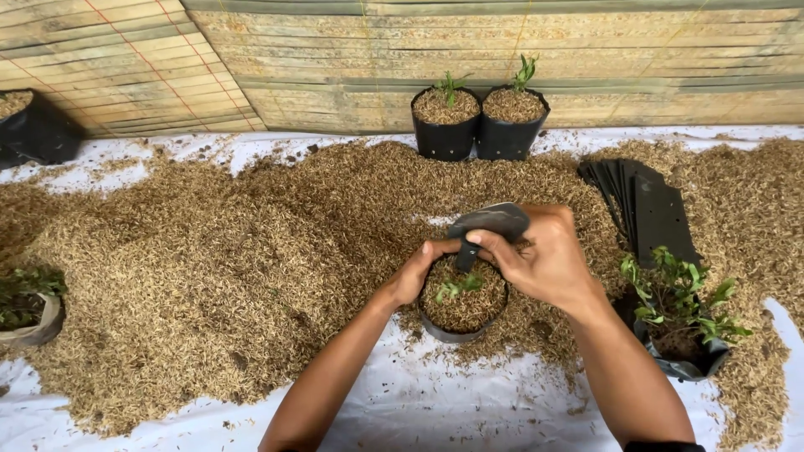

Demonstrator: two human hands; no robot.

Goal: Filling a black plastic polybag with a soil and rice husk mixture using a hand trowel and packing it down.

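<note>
Left hand [414, 272] curled around the rim of a husk-filled black grow bag [463, 322] with a seedling [456, 286]. Right hand [540, 259] pinching the bag's folded top edge, fingers clenched on it.

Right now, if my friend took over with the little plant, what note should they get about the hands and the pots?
Left hand: cupped against the rim of the small black plastic grow bag, which is filled with brown rice husk.
Right hand: pinching the bag's folded-up black edge above the small green seedling.
Done: the seedling stands in the husk; two filled black bags with sprouts stand at the bamboo wall.
Left: a stack of flat empty black bags lies to the right, and a bundle of leafy green seedlings sits beside it. Loose husk pile covers the white sheet.
</note>
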